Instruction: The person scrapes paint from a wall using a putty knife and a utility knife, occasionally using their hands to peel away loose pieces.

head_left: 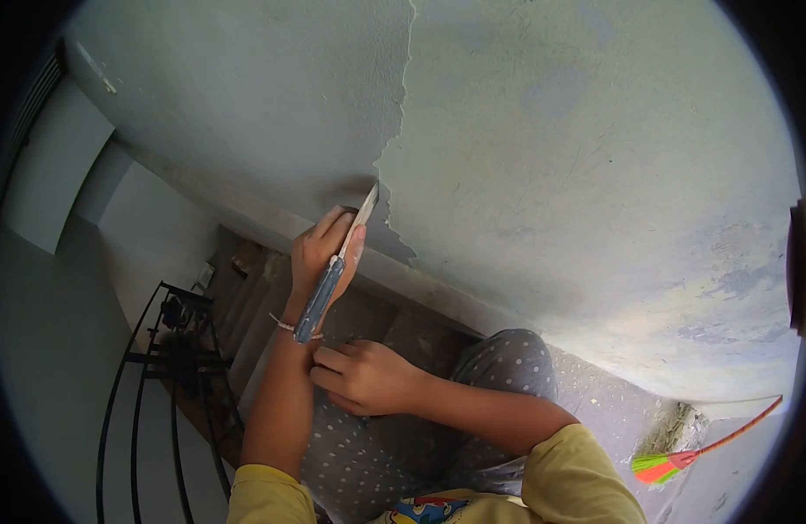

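Note:
My left hand [326, 249] is wrapped round a putty knife [320, 299] with a dark handle and a whitish blade. The blade's tip is at the wall [481, 113], beside the jagged edge of a peeling paint layer [387, 196]. Below it, near the handle's end and my left wrist, my right hand [363, 377] has its fingers curled. Whether anything is in those fingers is hidden. A thin bracelet [284, 325] circles my left wrist.
A black metal railing [139, 397] stands at the lower left, by descending steps [261, 293]. A broom [669, 465] with green and orange bristles lies at the lower right, near debris on the floor [591, 393]. My knees in dotted trousers [512, 360] are close to the wall.

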